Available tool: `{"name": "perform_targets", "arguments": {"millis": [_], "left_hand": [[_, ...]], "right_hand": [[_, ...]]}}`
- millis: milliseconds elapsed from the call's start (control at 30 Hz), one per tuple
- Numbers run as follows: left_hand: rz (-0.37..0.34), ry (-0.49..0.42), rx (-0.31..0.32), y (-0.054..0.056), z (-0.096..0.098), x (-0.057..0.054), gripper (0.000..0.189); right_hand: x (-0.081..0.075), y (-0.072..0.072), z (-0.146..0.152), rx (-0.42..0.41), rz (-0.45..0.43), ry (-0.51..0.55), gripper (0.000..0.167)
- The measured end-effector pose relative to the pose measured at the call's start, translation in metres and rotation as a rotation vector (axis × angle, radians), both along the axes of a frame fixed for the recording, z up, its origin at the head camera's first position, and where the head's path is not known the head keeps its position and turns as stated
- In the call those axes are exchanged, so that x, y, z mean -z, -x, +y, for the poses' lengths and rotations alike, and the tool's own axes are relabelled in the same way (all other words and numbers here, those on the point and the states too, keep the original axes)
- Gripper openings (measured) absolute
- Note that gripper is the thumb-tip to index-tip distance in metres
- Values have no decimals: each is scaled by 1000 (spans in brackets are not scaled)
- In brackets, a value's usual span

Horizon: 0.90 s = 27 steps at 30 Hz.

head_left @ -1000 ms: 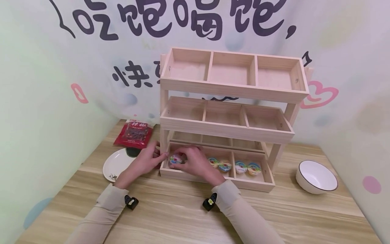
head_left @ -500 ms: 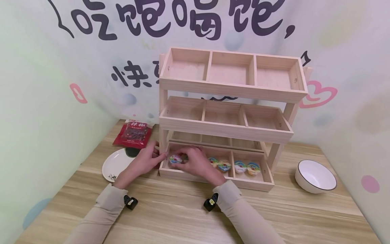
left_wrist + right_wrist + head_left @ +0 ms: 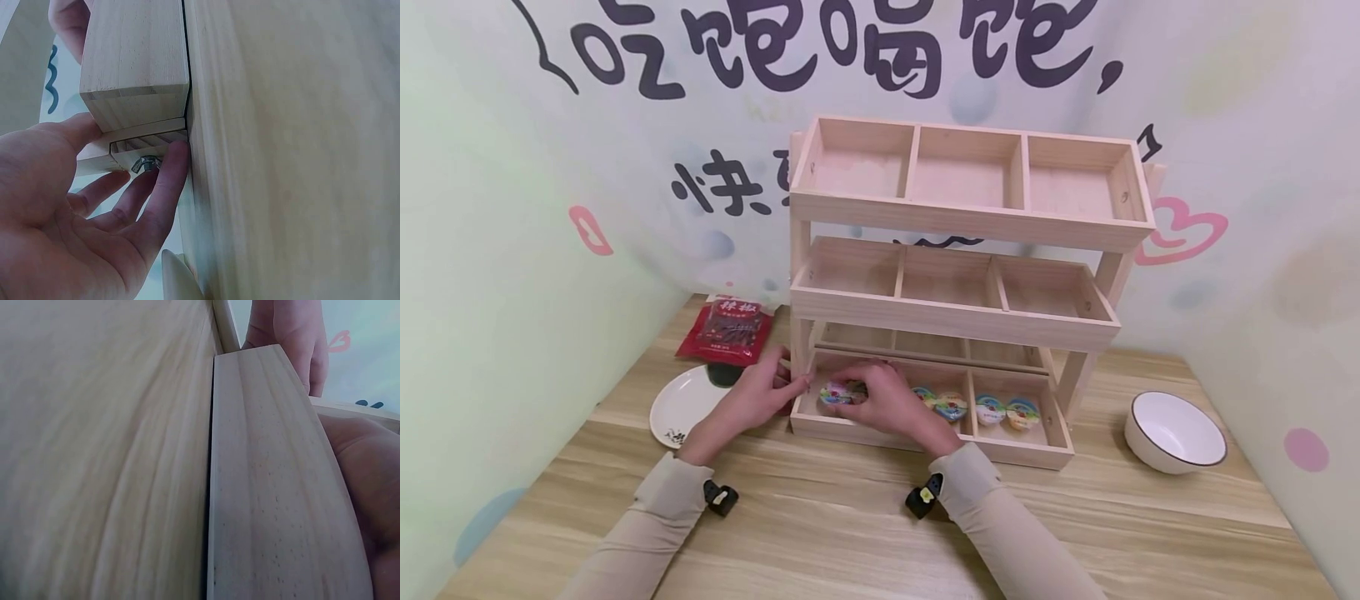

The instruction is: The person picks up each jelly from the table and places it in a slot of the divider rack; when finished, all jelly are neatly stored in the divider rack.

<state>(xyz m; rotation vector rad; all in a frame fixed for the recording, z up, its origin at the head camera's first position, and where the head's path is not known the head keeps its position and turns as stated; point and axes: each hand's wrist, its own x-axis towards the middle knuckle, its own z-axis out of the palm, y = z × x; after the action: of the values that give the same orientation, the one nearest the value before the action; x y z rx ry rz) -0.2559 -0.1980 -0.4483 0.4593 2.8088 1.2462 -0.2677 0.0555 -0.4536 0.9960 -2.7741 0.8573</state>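
In the head view, the right hand point(image 3: 880, 398) reaches into the left compartment of the bottom tray of a wooden shelf rack point(image 3: 955, 312). Its thumb and fingers pinch a small jelly cup, largely covered by them. Beside it lies another jelly cup point(image 3: 833, 393) with a colourful lid. The left hand point(image 3: 763, 390) holds the tray's left end. The left wrist view shows that hand point(image 3: 81, 212) with thumb and fingertips on the wood around a wing nut point(image 3: 147, 164). In the right wrist view the tray's front board point(image 3: 275, 487) hides most of the right hand point(image 3: 372, 469).
Jelly cups stand in the middle point(image 3: 951, 406) and right point(image 3: 1022, 413) compartments. To the left are a red chili packet point(image 3: 730, 332), a dark container point(image 3: 724, 374) and a white plate point(image 3: 681, 404). A white bowl point(image 3: 1176, 433) stands at right. The upper tiers overhang the bottom tray.
The right wrist has shifted slightly right, and the colourful-lidded cup in the left compartment sits a little farther from the tray's left end. The left hand keeps its place on the rack.
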Motion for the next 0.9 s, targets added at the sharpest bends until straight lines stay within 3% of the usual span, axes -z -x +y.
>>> {"name": "perform_targets", "arguments": {"millis": [500, 733, 900], "left_hand": [[-13, 12, 12, 3, 3, 0, 44], [-10, 10, 5, 3, 3, -1, 44], [-18, 22, -2, 5, -1, -2, 46]], "right_hand": [[-2, -2, 4, 6, -25, 1, 44], [-5, -5, 12, -60, -27, 134, 47], [-11, -15, 24, -34, 8, 222, 38]]}}
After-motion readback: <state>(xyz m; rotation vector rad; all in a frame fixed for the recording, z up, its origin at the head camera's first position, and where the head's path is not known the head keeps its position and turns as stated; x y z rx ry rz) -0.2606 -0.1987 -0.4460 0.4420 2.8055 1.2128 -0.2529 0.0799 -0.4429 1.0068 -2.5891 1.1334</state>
